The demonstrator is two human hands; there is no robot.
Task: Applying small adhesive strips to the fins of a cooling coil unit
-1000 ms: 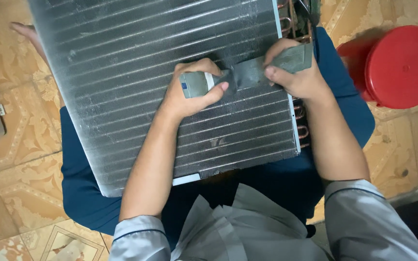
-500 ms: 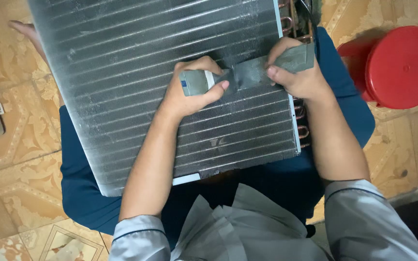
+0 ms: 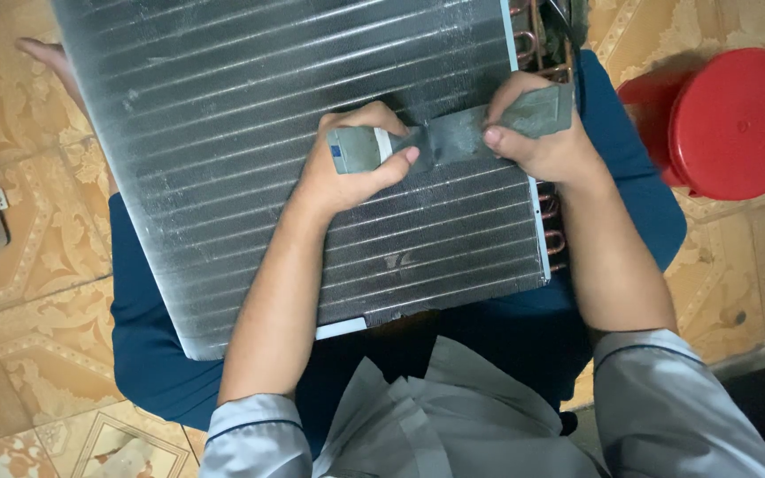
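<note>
1. A finned coil panel (image 3: 250, 150) of silvery metal is laid across the lap, filling the frame from 9 to 1 o'clock
2. A grey-green strip (image 3: 453, 137) is stretched over the panel's face near the centre, running towards 2 o'clock
3. The strip's near end is gripped by the left hand (image 3: 351, 168), fingers curled shut around it and the thumb pressed along its top
4. The far end is pinched by the right hand (image 3: 546, 142) at the panel's right edge, fingers closed on the strip
5. Copper tube bends (image 3: 552, 239) are seen along that right edge, just beside the right wrist
6. A red round stool (image 3: 741, 124) is set on the patterned floor tiles (image 3: 28, 292) at 3 o'clock, apart from the panel
7. A bare foot (image 3: 50, 62) is visible at 10 o'clock, partly hidden by the panel
</note>
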